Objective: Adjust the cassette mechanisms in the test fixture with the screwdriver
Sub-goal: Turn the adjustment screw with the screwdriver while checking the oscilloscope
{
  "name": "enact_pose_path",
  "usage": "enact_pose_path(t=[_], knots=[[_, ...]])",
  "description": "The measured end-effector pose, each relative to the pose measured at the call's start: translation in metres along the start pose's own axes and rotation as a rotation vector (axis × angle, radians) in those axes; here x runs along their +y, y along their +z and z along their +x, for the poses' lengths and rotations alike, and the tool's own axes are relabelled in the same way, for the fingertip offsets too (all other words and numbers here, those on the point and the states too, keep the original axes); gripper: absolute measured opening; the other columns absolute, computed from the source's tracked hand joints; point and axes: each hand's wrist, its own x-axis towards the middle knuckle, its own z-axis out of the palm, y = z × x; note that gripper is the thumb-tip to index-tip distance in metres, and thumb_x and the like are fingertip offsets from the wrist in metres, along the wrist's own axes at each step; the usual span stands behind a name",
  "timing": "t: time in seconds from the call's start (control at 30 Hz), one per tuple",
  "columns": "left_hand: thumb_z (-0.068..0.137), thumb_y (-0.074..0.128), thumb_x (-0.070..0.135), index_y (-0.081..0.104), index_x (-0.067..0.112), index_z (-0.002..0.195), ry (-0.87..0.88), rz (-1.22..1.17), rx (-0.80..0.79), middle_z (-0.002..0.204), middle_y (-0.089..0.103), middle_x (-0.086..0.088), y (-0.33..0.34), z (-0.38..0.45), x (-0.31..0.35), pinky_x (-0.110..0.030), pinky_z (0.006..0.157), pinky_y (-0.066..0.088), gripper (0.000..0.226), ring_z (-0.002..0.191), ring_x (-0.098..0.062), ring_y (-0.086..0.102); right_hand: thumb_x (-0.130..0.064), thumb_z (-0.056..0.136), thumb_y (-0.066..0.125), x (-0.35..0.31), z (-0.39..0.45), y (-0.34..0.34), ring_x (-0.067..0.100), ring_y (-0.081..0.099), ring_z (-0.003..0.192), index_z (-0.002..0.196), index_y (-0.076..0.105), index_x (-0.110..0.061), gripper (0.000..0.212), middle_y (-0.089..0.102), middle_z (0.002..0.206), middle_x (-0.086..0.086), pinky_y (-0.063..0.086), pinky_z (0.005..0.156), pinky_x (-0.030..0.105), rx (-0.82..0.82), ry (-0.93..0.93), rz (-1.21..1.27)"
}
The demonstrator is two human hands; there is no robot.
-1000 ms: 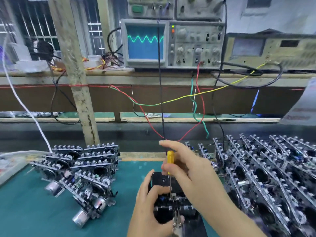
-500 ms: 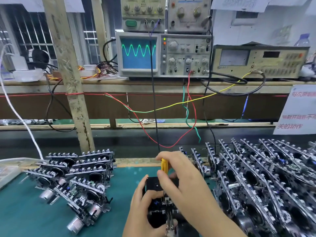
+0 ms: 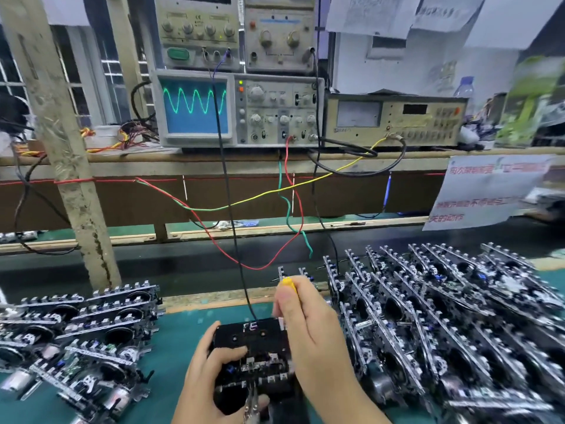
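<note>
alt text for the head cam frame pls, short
A person's right hand holds a yellow-handled screwdriver over a black test fixture that the left hand steadies. Cassette mechanisms lie on both sides; an oscilloscope behind shows a green sine wave.

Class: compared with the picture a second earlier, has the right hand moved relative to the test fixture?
No. The right hand grips the yellow screwdriver above the fixture as before; only the camera tilted.

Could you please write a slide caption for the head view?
Right hand turns a yellow screwdriver on the fixture that the left hand grips, below an oscilloscope.
</note>
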Motion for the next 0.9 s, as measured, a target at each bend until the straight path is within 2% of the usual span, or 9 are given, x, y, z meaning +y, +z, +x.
enact_pose_path(t=[0.1,0.2,0.3,0.4,0.5,0.6,0.7,0.8,0.9], knots=[[0.04,0.083,0.057,0.061,0.067,0.102,-0.04,-0.028,0.015,0.153,0.039,0.011,0.004,0.005,0.006,-0.037,0.103,0.047,0.067,0.13,-0.018,0.054,-0.051,0.104,0.026,0.022,-0.011,-0.009,0.006,0.038,0.112,0.099,0.051,-0.03,0.033,0.052,0.101,-0.016,0.022,0.107,0.037,-0.239,0.098,-0.464],[0.044,0.081,0.06,0.058,0.068,0.104,-0.018,0.029,-0.019,0.153,0.037,0.018,0.003,0.006,0.005,-0.048,0.107,0.044,0.065,0.132,-0.02,0.05,-0.047,0.101,0.034,0.036,-0.028,-0.006,0.008,0.026,0.122,0.11,0.046,-0.034,0.02,0.049,0.115,-0.011,0.012,0.113,0.041,-0.31,0.206,-0.419],[0.044,0.09,0.053,0.062,0.058,0.105,-0.041,0.038,-0.023,0.151,0.03,0.034,0.003,0.0,0.001,-0.042,0.1,0.046,0.067,0.129,-0.013,0.053,-0.047,0.086,0.041,0.042,-0.039,-0.009,0.012,0.031,0.117,0.117,0.04,-0.042,0.031,0.044,0.114,-0.014,0.025,0.103,0.04,-0.343,0.213,-0.328],[0.048,0.101,0.03,0.062,0.057,0.105,-0.055,0.036,-0.042,0.148,0.03,0.038,0.003,0.0,0.0,-0.023,0.092,0.043,0.074,0.127,0.001,0.05,-0.043,0.078,0.053,0.043,-0.045,-0.016,-0.003,0.047,0.091,0.121,0.033,-0.05,0.048,0.05,0.099,-0.023,0.04,0.078,0.023,-0.416,0.186,-0.265],[0.05,0.099,0.023,0.064,0.053,0.106,-0.054,0.009,-0.042,0.148,0.032,0.036,0.003,-0.002,0.005,-0.014,0.088,0.044,0.073,0.124,0.016,0.046,-0.043,0.08,0.058,0.04,-0.046,-0.016,-0.012,0.049,0.065,0.123,0.032,-0.049,0.05,0.051,0.084,-0.029,0.031,0.055,0.012,-0.413,0.161,-0.282],[0.054,0.097,0.014,0.063,0.053,0.104,-0.061,-0.008,-0.066,0.148,0.033,0.035,0.002,-0.002,0.01,-0.004,0.088,0.042,0.072,0.118,0.023,0.045,-0.043,0.082,0.059,0.041,-0.047,-0.013,-0.007,0.048,0.063,0.124,0.034,-0.046,0.049,0.049,0.082,-0.035,0.032,0.055,0.011,-0.366,0.164,-0.266],[0.055,0.097,0.015,0.062,0.055,0.104,-0.091,0.013,-0.057,0.15,0.034,0.031,0.001,-0.003,0.013,-0.018,0.087,0.043,0.073,0.115,0.023,0.047,-0.044,0.084,0.06,0.041,-0.05,-0.011,0.004,0.048,0.077,0.124,0.034,-0.045,0.048,0.047,0.091,-0.025,0.034,0.066,0.01,-0.33,0.167,-0.267],[0.054,0.098,0.022,0.06,0.056,0.106,-0.134,0.026,-0.066,0.148,0.03,0.039,0.0,-0.002,0.014,-0.029,0.088,0.044,0.073,0.12,0.011,0.05,-0.044,0.086,0.061,0.041,-0.049,-0.01,0.01,0.053,0.091,0.125,0.034,-0.043,0.047,0.049,0.103,-0.022,0.039,0.07,0.025,-0.333,0.178,-0.27],[0.046,0.096,0.042,0.061,0.056,0.107,-0.15,0.019,-0.068,0.148,0.03,0.04,-0.002,-0.002,0.017,-0.033,0.09,0.044,0.072,0.12,0.015,0.048,-0.044,0.087,0.06,0.041,-0.049,-0.009,0.008,0.047,0.084,0.125,0.034,-0.042,0.047,0.049,0.106,-0.02,0.036,0.067,0.019,-0.321,0.166,-0.275]])
